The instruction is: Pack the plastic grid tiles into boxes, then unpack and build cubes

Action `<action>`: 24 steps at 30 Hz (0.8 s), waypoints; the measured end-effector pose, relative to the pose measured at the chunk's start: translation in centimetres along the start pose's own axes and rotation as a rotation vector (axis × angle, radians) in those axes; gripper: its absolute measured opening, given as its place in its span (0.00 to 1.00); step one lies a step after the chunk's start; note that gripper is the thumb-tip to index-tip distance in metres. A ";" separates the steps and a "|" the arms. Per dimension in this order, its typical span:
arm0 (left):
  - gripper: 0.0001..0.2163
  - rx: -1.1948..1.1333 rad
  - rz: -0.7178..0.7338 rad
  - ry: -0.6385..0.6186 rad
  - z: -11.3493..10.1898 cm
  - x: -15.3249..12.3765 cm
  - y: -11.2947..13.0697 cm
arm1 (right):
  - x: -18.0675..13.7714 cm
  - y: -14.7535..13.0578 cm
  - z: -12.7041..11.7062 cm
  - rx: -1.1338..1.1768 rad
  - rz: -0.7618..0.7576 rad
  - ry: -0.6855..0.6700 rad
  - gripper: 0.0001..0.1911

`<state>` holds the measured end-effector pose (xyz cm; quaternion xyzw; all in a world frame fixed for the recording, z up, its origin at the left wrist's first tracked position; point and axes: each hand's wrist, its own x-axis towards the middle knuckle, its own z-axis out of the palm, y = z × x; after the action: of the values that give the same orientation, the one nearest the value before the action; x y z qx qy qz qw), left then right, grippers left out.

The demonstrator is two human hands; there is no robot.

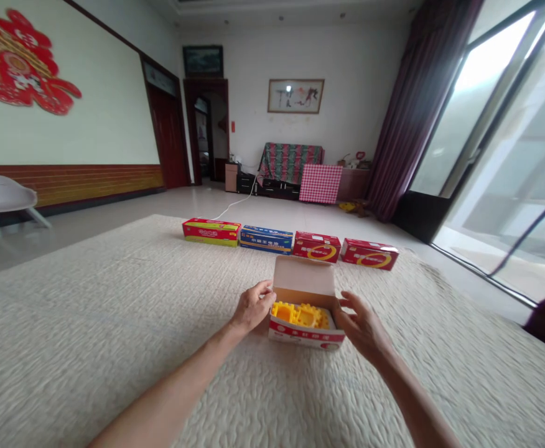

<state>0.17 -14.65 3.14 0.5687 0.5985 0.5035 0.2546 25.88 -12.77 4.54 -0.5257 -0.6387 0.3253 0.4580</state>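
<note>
A red and white cardboard box [295,336] stands on the quilted mat in front of me, its lid [303,275] raised at the back. Inside lie yellow plastic pieces [306,316] with toothed edges. My left hand [254,305] is at the left side of the box, its fingers bent against the upper edge. On the opposite side my right hand [362,322] holds the right wall, thumb near the front corner and fingers reaching along the side. The box's side walls are partly hidden behind my hands.
Beyond the open box stand a red and green box [211,233], a blue box [266,239] and two red boxes [316,247] in a row. All rest on the pale quilted mat [114,323]. A white chair [4,196] stands at far left; glass doors are at right.
</note>
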 end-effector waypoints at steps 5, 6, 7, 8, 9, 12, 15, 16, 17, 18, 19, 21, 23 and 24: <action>0.17 -0.014 -0.022 0.064 -1.4 2.6 -1.9 | 2.6 -0.3 3.5 0.081 -0.024 -0.045 0.22; 0.17 -0.018 -0.020 0.073 -1.8 3.2 -2.2 | 3.0 -0.4 4.4 0.091 -0.047 -0.046 0.21; 0.16 -0.021 -0.015 0.084 -2.2 3.8 -2.5 | 3.5 -0.5 5.3 0.098 -0.072 -0.033 0.21; 0.16 -0.024 -0.009 0.102 -2.7 4.3 -2.8 | 3.8 -0.6 6.3 0.102 -0.093 -0.010 0.21; 0.15 -0.025 -0.004 0.128 -3.1 4.8 -3.1 | 4.1 -0.7 7.2 0.103 -0.108 0.020 0.21; 0.14 -0.026 -0.016 0.228 -4.0 5.9 -4.1 | 4.7 -0.6 9.7 0.113 -0.139 0.088 0.22; 0.16 -0.052 -0.032 0.267 -4.5 6.4 -5.0 | 5.0 -0.3 11.0 0.136 -0.150 0.112 0.23; 0.17 -0.061 -0.029 0.261 -4.6 6.5 -5.2 | 5.0 -0.2 11.1 0.138 -0.142 0.113 0.23; 0.16 -0.069 -0.024 0.253 -4.6 6.6 -5.4 | 5.2 -0.1 11.1 0.135 -0.127 0.111 0.24; 0.16 -0.074 -0.019 0.244 -4.6 6.7 -5.5 | 5.3 -0.2 11.1 0.129 -0.107 0.107 0.24; 0.16 -0.077 -0.011 0.238 -4.6 6.8 -5.5 | 5.4 -0.3 11.0 0.122 -0.087 0.099 0.24; 0.16 -0.089 0.009 0.241 -4.7 7.0 -5.5 | 5.5 -0.7 10.9 0.108 -0.075 0.088 0.23; 0.16 -0.120 0.041 0.253 -4.9 7.0 -5.4 | 5.4 -1.2 11.0 0.091 -0.119 0.104 0.21; 0.16 -0.140 0.056 0.255 -5.0 7.0 -5.4 | 5.3 -1.4 11.2 0.086 -0.161 0.124 0.20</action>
<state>-8.08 -8.85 2.06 0.4976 0.5732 0.6191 0.2014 14.85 -7.28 2.95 -0.4718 -0.6347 0.2813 0.5435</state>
